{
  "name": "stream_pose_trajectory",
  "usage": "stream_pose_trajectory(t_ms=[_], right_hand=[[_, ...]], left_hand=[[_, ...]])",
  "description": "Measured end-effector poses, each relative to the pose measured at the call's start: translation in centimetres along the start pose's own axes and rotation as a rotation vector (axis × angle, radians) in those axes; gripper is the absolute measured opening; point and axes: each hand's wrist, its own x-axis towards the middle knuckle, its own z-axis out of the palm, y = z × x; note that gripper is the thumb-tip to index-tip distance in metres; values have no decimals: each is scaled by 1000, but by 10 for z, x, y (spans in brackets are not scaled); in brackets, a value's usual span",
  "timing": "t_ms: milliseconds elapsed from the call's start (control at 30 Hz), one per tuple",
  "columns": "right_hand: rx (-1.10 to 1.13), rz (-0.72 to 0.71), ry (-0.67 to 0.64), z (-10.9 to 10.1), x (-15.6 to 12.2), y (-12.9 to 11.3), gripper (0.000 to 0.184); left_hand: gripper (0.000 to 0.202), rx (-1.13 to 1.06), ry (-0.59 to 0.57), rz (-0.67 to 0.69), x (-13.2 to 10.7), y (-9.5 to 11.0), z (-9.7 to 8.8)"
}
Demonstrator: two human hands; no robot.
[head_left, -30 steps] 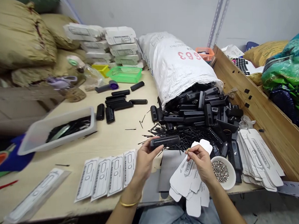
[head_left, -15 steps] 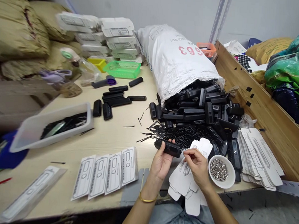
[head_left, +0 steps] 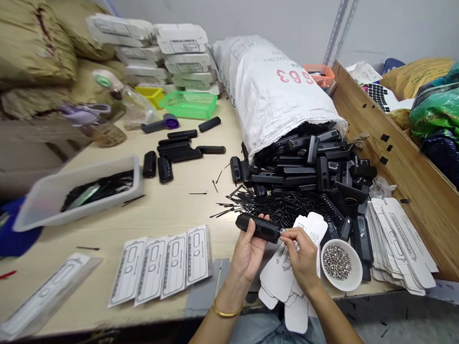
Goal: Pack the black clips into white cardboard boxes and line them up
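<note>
My left hand (head_left: 249, 252) is wrapped round a black plastic case (head_left: 258, 228), long and narrow, held level above the table's front edge. At the case's right end, my right hand (head_left: 301, 255) has its thumb and fingertips pinched together. Something small and pale shows at those fingertips, too small to name. Flat white printed cartons (head_left: 280, 277) lie under my right hand. To its right is a white bowl (head_left: 357, 273) of small shiny metal pieces (head_left: 337, 262). Just beyond my hands, thin black sticks (head_left: 277, 208) lie in a loose heap.
A white sack (head_left: 272, 87) spills many black cases (head_left: 302, 168) onto the table. Folded cartons (head_left: 398, 242) are stacked at right beside a wooden board (head_left: 403, 155). Packed cards (head_left: 157, 266) and a translucent tray (head_left: 35, 208) are at left, a green basket (head_left: 189, 104) behind.
My right fingertips have come slightly closer to the end of the case and now meet it. My left hand keeps its hold. The whole view has shifted a little.
</note>
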Motion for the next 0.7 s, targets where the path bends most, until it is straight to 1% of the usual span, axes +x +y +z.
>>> stream_pose_trajectory(t_ms=[67, 133, 200, 233, 300, 400, 433, 467, 500, 567, 700], right_hand=[[12, -34, 49, 4, -1, -1, 11], [24, -138, 117, 11, -4, -3, 14], [29, -226, 150, 15, -9, -3, 20], [31, -238, 143, 16, -11, -3, 22], [47, -185, 78, 14, -14, -3, 23], [110, 30, -40, 4, -15, -5, 23], [125, 90, -63, 1, -15, -6, 22], [127, 120, -79, -3, -13, -7, 19], [115, 116, -89, -6, -12, -9, 15], [59, 42, -110, -11, -8, -11, 8], [-49, -109, -121, -8, -6, -13, 14]], left_hand=[[21, 1, -16, -20, -2, 1, 0], [23, -25, -7, -62, -4, 2, 1], [25, -62, 16, -97, -5, 4, 0], [25, -78, 27, -110, -6, 4, -1], [27, -97, 40, -130, -7, 5, -3], [27, -97, 37, -116, -8, 5, -4], [26, -90, 32, -101, -9, 5, -4], [26, -79, 26, -84, -11, 5, -4], [25, -65, 19, -67, -12, 5, -3], [24, -32, 5, -30, -15, 5, -1], [23, 9, -4, 46, -19, 1, 3]])
